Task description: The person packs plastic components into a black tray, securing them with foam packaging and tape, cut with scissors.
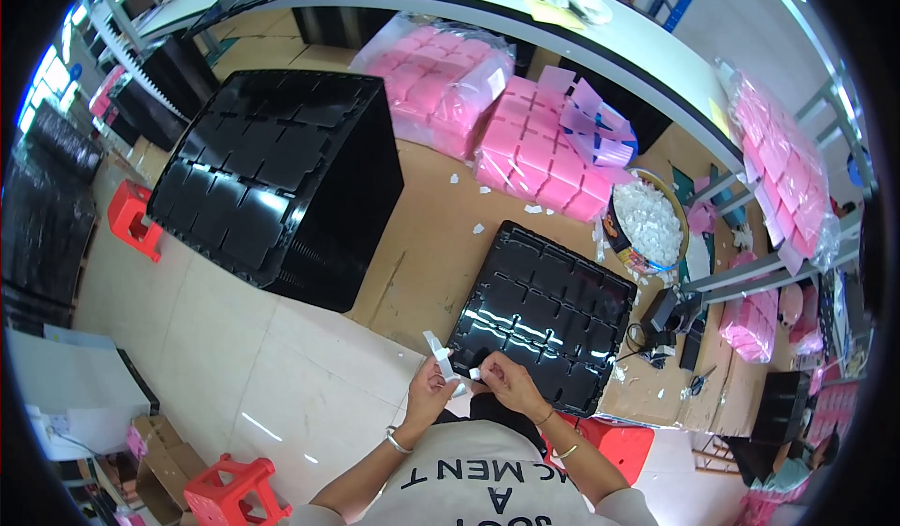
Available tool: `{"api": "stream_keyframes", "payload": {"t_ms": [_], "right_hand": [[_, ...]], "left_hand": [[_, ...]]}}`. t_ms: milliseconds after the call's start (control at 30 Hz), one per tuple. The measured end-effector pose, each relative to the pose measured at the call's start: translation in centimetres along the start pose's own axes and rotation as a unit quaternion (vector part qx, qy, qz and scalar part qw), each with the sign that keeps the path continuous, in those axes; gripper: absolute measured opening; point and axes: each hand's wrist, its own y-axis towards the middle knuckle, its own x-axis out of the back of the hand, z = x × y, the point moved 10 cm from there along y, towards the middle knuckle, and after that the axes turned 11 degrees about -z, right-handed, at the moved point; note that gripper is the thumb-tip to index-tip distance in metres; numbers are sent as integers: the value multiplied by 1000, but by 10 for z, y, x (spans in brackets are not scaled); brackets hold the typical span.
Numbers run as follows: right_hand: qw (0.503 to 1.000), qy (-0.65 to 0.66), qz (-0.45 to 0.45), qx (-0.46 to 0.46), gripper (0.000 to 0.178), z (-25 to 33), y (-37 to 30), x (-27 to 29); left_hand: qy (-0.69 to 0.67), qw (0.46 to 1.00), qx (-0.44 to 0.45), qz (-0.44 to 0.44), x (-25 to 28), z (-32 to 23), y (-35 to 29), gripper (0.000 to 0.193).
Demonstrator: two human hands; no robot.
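Observation:
My left hand is closed on a white strip that sticks up past the fingers, at the near left corner of a flat black plastic panel. Close by on the right, my right hand pinches a small white piece between thumb and fingertips. Its exact kind is too small to make out. The panel lies on the brown cardboard table cover, its glossy face marked off in sections.
A tall stack of black panels stands left. Behind are wrapped pink bundles and a pink stack. A round tub holds white scraps. Scissors and a black device lie right. Red stools stand below.

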Motion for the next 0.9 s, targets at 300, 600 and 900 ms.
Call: {"api": "stream_keyframes", "payload": {"t_ms": [300, 600, 900], "right_hand": [[951, 247, 19, -187, 24, -12, -15, 7], [965, 222, -97, -104, 16, -15, -15, 22], [982, 113, -132, -73, 13, -6, -18, 44]], "left_hand": [[36, 988, 37, 144, -46, -4, -23, 51], [176, 972, -45, 148, -68, -20, -24, 35], [163, 976, 29, 140, -79, -22, -21, 25]]}}
